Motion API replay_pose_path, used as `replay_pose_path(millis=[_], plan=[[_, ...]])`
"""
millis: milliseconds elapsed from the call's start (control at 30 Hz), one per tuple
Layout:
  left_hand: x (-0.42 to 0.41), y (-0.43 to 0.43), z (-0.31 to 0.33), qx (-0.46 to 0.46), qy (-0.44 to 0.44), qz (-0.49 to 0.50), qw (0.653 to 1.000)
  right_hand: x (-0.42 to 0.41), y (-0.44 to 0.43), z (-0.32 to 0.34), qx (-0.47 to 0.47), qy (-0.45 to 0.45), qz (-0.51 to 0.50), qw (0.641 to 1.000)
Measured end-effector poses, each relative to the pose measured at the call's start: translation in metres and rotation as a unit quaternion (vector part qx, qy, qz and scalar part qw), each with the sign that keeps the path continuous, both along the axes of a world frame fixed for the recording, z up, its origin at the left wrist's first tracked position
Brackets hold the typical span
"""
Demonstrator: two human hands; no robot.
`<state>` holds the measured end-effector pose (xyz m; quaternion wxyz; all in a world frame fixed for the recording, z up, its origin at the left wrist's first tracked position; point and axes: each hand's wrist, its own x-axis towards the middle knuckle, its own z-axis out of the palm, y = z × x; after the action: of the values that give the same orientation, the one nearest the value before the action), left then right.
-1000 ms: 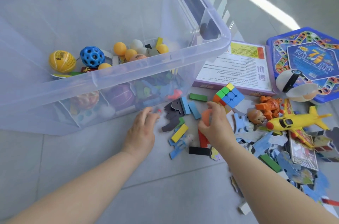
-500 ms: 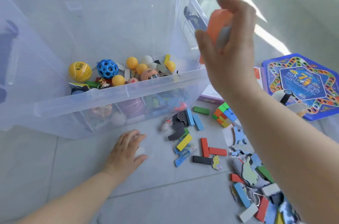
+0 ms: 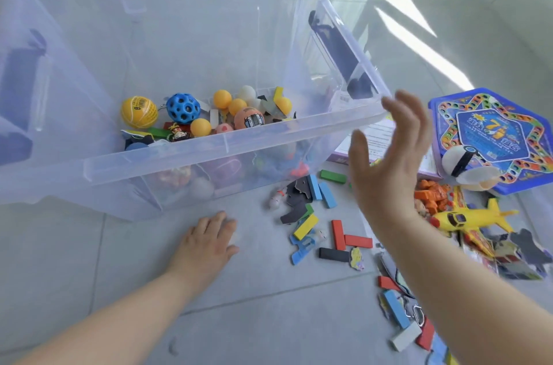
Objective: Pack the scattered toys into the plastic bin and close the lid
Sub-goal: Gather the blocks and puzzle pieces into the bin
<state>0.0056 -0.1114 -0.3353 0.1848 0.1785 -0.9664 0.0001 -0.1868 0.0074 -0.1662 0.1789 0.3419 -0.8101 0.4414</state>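
The clear plastic bin (image 3: 191,152) stands on the floor with no lid on it. Inside lie a yellow ball (image 3: 138,112), a blue holed ball (image 3: 183,108) and several small orange balls. My right hand (image 3: 392,161) hovers open and empty beside the bin's near right corner, fingers spread. My left hand (image 3: 206,242) rests palm down on the floor in front of the bin, holding nothing. Coloured wooden blocks (image 3: 324,194) and puzzle pieces (image 3: 296,200) lie scattered between my hands. A yellow toy plane (image 3: 469,218) lies to the right.
A blue hexagonal game board (image 3: 493,131) lies at the far right with a white ball-shaped toy (image 3: 463,164) on it. A purple-edged box (image 3: 377,140) sits behind my right hand. An orange figure (image 3: 432,197) is next to the plane. More blocks (image 3: 398,311) lie under my right forearm.
My right hand lifted an orange piece from the floor up over the bin; now it is lower, open and empty. My left hand drew back from the blocks to flat on the floor.
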Motion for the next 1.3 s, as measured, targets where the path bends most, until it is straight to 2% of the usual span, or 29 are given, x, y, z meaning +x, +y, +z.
replay_pose_path(millis=[67,133,233,300,367,500,600,667,767,867,967,1067,1200,1300], plan=[[-0.001,0.000,0.000,0.015,0.000,-0.017,1.000,0.012,0.027,-0.037,0.057,-0.042,-0.021,0.997],[-0.004,-0.002,0.003,0.034,-0.008,-0.033,0.999,0.023,0.048,-0.074,0.229,-0.054,0.010,0.972],[-0.008,-0.008,0.009,0.086,-0.013,-0.041,0.995,0.032,0.058,-0.097,0.454,-0.173,0.137,0.863],[-0.006,-0.011,0.015,0.123,-0.031,-0.065,0.990,0.030,0.054,-0.098,0.545,-0.169,0.168,0.804],[-0.004,-0.008,0.026,0.162,-0.028,-0.095,0.982,0.027,0.045,-0.097,0.581,-0.140,0.181,0.781],[-0.010,0.010,0.072,0.175,0.065,-0.145,0.972,0.023,0.034,-0.109,0.601,-0.096,0.164,0.776],[-0.019,0.014,0.123,0.143,0.130,-0.176,0.965,0.026,0.029,-0.120,0.547,-0.013,0.132,0.827],[-0.023,0.009,0.153,0.122,0.167,-0.171,0.963,0.029,0.029,-0.125,0.516,0.030,0.117,0.848],[-0.028,0.001,0.190,0.066,0.238,-0.146,0.958,0.036,0.030,-0.132,0.480,0.035,0.117,0.869],[-0.040,-0.021,0.213,0.013,0.282,-0.098,0.954,0.037,0.028,-0.131,0.484,0.027,0.133,0.865],[-0.053,-0.047,0.222,0.034,0.219,0.011,0.975,0.038,0.024,-0.133,0.493,-0.026,0.148,0.857],[-0.061,-0.052,0.225,0.153,0.083,0.124,0.977,0.041,0.023,-0.133,0.504,-0.014,0.139,0.853],[-0.051,-0.044,0.219,0.153,-0.003,0.106,0.983,0.044,0.023,-0.122,0.533,0.054,0.158,0.829],[-0.034,-0.036,0.212,0.078,-0.040,0.070,0.994,0.033,0.026,-0.120,0.519,0.078,0.165,0.835]])
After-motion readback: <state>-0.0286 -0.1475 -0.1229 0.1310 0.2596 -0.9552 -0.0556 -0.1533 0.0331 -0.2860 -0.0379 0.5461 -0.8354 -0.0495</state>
